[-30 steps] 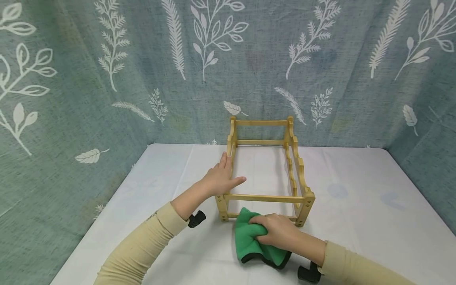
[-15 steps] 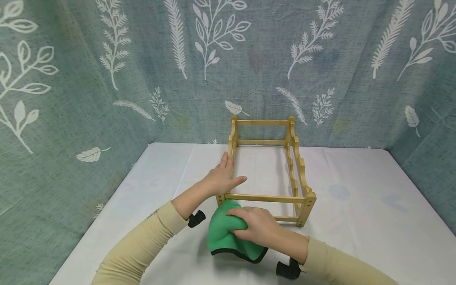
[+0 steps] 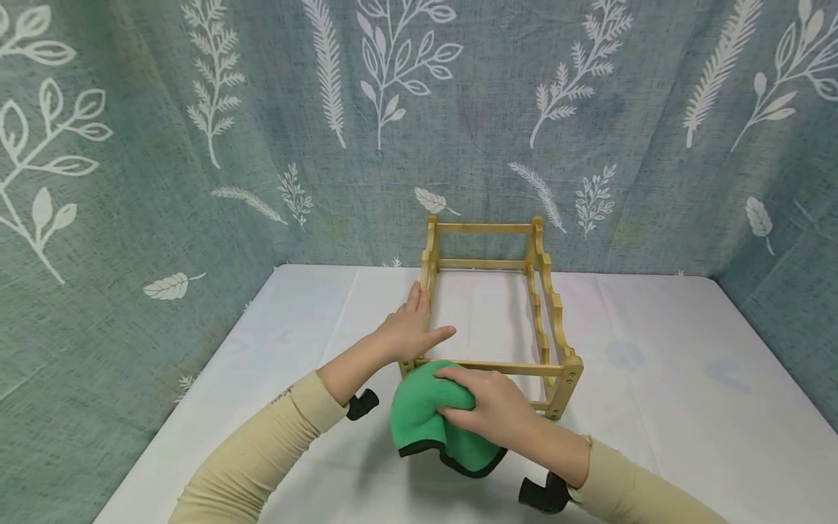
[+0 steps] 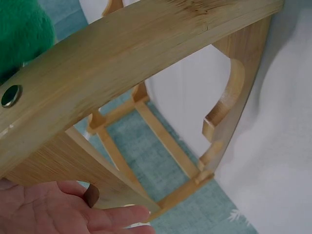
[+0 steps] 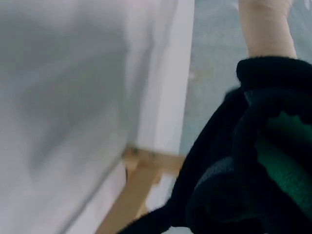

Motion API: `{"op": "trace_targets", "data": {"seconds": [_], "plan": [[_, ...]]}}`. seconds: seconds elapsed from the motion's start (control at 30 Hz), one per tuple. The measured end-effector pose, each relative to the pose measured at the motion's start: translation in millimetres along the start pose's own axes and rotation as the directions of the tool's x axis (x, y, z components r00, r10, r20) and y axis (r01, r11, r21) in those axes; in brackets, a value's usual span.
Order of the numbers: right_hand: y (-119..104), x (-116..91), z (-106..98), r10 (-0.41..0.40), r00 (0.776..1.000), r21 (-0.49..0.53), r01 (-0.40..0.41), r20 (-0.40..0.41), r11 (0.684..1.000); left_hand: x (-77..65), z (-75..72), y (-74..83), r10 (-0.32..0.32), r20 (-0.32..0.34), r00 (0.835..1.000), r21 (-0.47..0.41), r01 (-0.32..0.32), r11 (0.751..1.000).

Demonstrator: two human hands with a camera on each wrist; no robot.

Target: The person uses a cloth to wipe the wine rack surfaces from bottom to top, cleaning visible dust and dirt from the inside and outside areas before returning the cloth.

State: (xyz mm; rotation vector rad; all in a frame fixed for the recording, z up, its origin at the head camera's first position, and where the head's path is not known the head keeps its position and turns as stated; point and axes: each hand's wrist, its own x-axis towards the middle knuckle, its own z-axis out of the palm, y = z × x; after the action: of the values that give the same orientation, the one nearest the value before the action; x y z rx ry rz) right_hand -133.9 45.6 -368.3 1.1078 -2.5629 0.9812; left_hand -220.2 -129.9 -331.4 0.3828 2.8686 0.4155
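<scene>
A light wooden rack (image 3: 511, 367) with scalloped side rails stands on the table. Spread over its left side rail is my left hand (image 3: 407, 331), thumb held out and fingers straight; the left wrist view has the palm (image 4: 53, 209) beside the rack's wood (image 4: 146, 44). My right hand (image 3: 497, 407) grips a green cloth (image 3: 419, 404) with black edging, bunched at the left part of the front upper bar. That cloth covers much of the front left leg. In the right wrist view the cloth's dark edge (image 5: 195, 180) hangs close, and the right fingers are hidden.
A white cloth covers the table (image 3: 655, 407). Teal curtains (image 3: 478, 109) with white leaf prints enclose the back and sides. The rack's far end stands near the back curtain. A black device (image 3: 546, 493) sits at the right wrist.
My right hand first carried the green cloth left and up from the front lower bar toward the upper one, then slid slightly right. The left hand and the rack stay in place.
</scene>
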Motion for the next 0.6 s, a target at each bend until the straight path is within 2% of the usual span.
{"op": "trace_targets", "data": {"seconds": [0.27, 0.43, 0.6], "plan": [[19.2, -35.8, -37.4, 0.190, 0.982, 0.001, -0.190, -0.011, 0.982, -0.2, -0.2, 1.2, -0.011, 0.009, 1.000, 0.000, 0.011, 1.000], [33.0, -62.3, -62.6, 0.280, 0.960, 0.014, -0.280, -0.028, 0.960, -0.5, -0.7, 2.2, -0.007, 0.017, 1.000, 0.008, 0.007, 1.000], [41.8, -81.3, -84.2, 0.376, 0.927, -0.011, -0.376, -0.012, 0.927, 0.0, -1.2, 1.5, 0.000, 0.020, 1.000, 0.013, 0.000, 1.000]]}}
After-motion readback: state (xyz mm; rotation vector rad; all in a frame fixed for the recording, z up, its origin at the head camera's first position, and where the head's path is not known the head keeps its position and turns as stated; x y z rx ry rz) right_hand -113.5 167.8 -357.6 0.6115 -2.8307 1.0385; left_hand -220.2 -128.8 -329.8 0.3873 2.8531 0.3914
